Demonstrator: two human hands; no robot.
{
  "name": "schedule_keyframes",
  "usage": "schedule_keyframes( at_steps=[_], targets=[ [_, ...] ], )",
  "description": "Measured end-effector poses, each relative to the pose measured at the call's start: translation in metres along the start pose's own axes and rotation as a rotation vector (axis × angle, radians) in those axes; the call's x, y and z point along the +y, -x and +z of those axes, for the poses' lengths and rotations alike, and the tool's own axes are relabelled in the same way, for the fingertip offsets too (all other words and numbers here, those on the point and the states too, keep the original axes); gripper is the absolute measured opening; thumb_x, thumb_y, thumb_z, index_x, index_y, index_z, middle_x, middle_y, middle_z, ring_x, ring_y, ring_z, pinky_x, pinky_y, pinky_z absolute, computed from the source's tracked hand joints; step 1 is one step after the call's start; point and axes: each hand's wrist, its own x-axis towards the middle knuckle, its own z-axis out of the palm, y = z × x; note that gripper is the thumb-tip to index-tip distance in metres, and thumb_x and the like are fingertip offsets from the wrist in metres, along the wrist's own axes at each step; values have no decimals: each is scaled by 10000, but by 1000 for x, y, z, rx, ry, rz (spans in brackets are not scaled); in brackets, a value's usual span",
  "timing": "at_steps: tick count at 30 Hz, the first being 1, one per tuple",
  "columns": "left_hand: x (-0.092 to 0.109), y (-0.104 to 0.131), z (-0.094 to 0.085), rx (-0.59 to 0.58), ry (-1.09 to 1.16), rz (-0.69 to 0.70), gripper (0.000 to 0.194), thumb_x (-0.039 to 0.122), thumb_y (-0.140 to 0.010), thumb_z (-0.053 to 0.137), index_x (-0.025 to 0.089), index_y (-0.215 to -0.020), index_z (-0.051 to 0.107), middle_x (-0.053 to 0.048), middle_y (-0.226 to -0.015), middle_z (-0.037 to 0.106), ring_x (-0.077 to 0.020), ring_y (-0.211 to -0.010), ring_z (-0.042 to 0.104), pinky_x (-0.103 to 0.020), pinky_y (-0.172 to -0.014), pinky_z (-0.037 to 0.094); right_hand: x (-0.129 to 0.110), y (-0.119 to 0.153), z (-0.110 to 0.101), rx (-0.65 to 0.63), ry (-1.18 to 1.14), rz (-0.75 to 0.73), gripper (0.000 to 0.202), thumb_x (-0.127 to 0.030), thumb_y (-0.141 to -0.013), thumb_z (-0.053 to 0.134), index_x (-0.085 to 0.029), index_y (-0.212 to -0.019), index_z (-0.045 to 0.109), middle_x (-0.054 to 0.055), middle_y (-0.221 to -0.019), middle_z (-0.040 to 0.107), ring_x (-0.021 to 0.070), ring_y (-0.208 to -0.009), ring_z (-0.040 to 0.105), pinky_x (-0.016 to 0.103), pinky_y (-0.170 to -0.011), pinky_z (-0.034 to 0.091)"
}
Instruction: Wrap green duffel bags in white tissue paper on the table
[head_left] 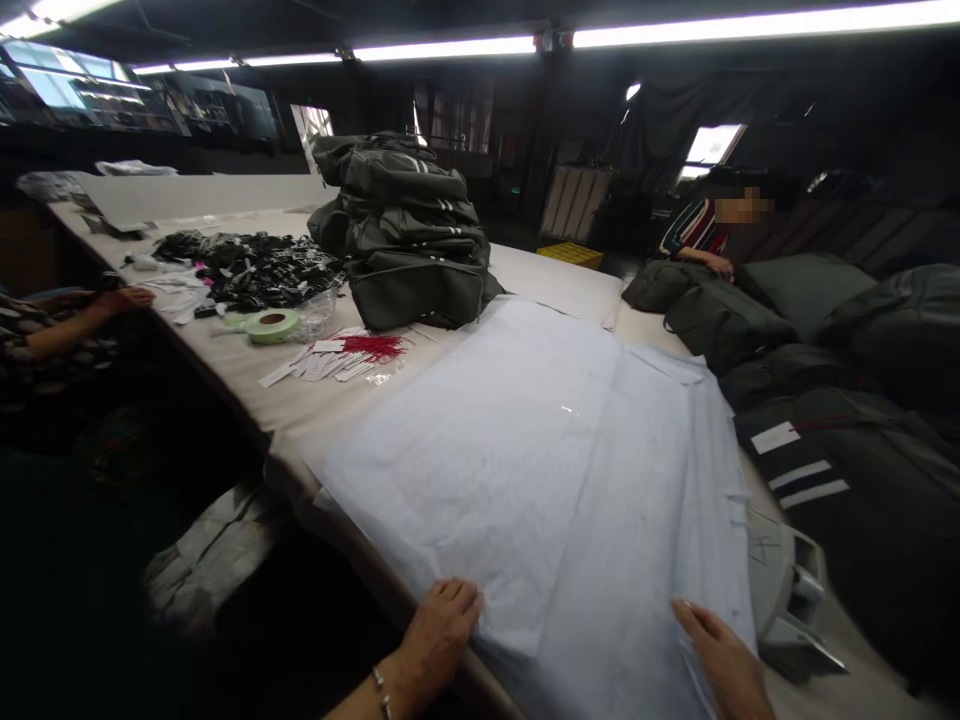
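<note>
White translucent sheets (495,440) lie in a layered stack over the near part of the table. At their near left edge is my left hand (439,635), a bracelet on its wrist, its fingers bent together on the sheet's edge. My right hand (720,655) is at the lower right of the stack, thumb and fingers closed at the edge of a sheet. Just right of the sheets stands a grey metal and plastic device (795,600). Dark green bags (862,480) with white stripes and a white tag lie beyond it.
Piled dark bags (420,240) stand mid-table. Left of them are black straps (255,265), a pale green tape roll (273,325) and white tags with red strings (345,357). One person's hands (124,300) are at the left edge; another person (697,235) leans over bags at the right.
</note>
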Motion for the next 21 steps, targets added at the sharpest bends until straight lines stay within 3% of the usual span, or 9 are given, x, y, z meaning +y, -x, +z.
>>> schedule_keyframes(
  at_steps=[4, 6, 8, 10, 12, 15, 21],
  targets=[
    [-3, 1, 10, 12, -23, 23, 382, 121, -857, 587, 150, -1233, 534, -97, -1131, 629, -252, -1016, 577, -394, -920, 459, -96, 7, 56, -59, 5, -254, 420, -603, -616, 590, -235, -787, 699, 117, -1216, 650, 369, -1216, 495, 500, -1025, 391],
    [-4, 2, 15, 16, -26, 30, 357, 157, -881, 585, 144, -1234, 541, -101, -1134, 634, -255, -1017, 582, -398, -916, 461, -133, 8, 77, -199, -30, -321, 367, -557, -672, 591, -233, -814, 687, 105, -1164, 662, 334, -1172, 520, 452, -997, 406],
    [-5, 3, 18, 28, -25, 35, 347, 162, -902, 563, 137, -1248, 540, -105, -1161, 636, -255, -1043, 579, -400, -936, 452, -156, 6, 98, -400, -49, -296, 287, -495, -697, 607, -222, -759, 668, 70, -903, 702, 268, -937, 620, 372, -844, 480],
    [-5, 5, 20, 34, -19, 40, 354, 148, -917, 535, 132, -1271, 533, -115, -1201, 630, -254, -1086, 570, -400, -963, 436, -169, 1, 120, -546, -27, -236, 216, -423, -707, 627, -208, -685, 635, 16, -683, 657, 201, -717, 624, 306, -679, 490],
    [-5, 5, 24, 20, -6, 38, 363, 135, -923, 522, 130, -1286, 530, -128, -1229, 624, -255, -1120, 561, -405, -980, 422, -173, -8, 141, -641, -3, -166, 183, -353, -744, 638, -190, -667, 605, -14, -615, 614, 156, -637, 602, 266, -607, 471],
    [-5, 6, 29, -18, 20, 37, 377, 135, -922, 525, 114, -1299, 523, -146, -1243, 619, -266, -1143, 554, -418, -982, 418, -174, -27, 162, -720, 62, -56, 198, -308, -843, 652, -161, -725, 590, -37, -636, 586, 110, -598, 574, 246, -587, 477],
    [-6, 8, 29, 6, 58, 66, 381, 163, -935, 509, 106, -1312, 512, -136, -1254, 616, -269, -1156, 544, -432, -983, 419, -175, -62, 183, -794, 245, 87, 243, -362, -936, 603, -143, -832, 598, -44, -691, 583, 83, -555, 545, 230, -543, 489]
  ],
)
